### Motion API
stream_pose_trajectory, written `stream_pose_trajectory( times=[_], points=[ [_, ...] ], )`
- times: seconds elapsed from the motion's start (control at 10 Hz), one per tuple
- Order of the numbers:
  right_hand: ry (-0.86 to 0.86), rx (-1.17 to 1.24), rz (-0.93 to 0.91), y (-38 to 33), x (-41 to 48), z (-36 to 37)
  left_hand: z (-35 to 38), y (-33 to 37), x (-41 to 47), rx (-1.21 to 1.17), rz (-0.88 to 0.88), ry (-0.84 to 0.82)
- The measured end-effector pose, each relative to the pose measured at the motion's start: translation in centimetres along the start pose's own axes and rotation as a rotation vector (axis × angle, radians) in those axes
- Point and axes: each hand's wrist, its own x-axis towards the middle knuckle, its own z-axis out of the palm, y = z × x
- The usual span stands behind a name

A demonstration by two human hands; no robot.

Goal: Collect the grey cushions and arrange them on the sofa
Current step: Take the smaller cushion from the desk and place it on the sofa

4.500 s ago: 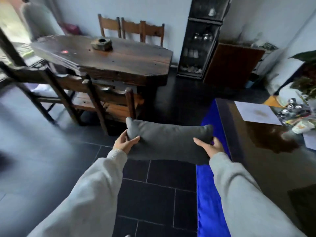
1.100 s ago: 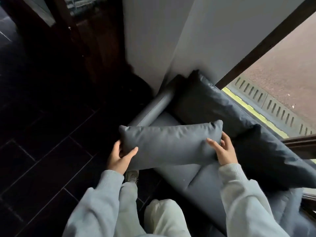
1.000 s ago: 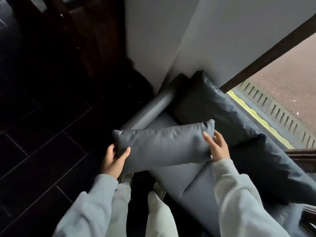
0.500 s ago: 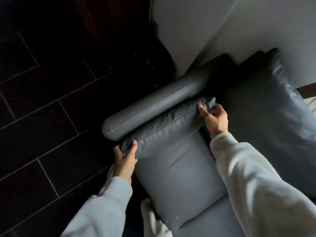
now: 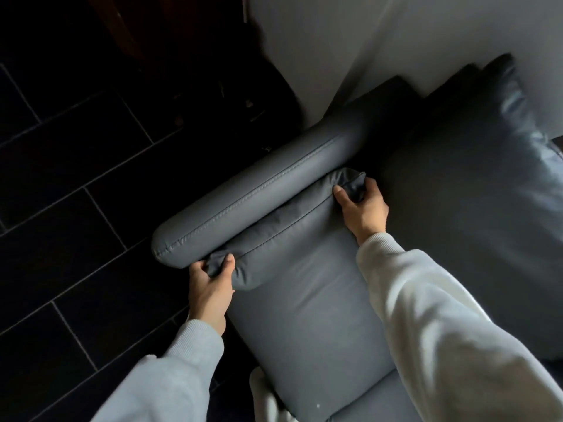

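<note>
A long grey cushion (image 5: 283, 226) lies on the grey sofa's seat (image 5: 310, 315), pressed along the inner side of the rounded armrest (image 5: 256, 193). My left hand (image 5: 210, 287) pinches its near corner at the seat's front edge. My right hand (image 5: 362, 208) grips its far corner beside the back cushion. A large dark grey back cushion (image 5: 475, 202) leans against the wall on the right.
Dark tiled floor (image 5: 76, 208) spreads to the left of the armrest. A pale wall (image 5: 350, 41) rises behind the sofa, with a dark wooden piece at the top left. A light trouser leg (image 5: 268, 397) shows at the bottom.
The cushion was carried from the dining area to the sofa. Over the last second it went down from mid-air onto the seat and now sits tight against the armrest, both hands still on its ends.
</note>
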Motion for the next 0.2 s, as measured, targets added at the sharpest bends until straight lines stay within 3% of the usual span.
stream_pose_trajectory(
  times=[0.2],
  points=[
    [-0.091,0.181,0.204,-2.1,-1.6,-1.0,-1.0,1.7,-0.4,0.087,-0.124,-0.047]
  ],
)
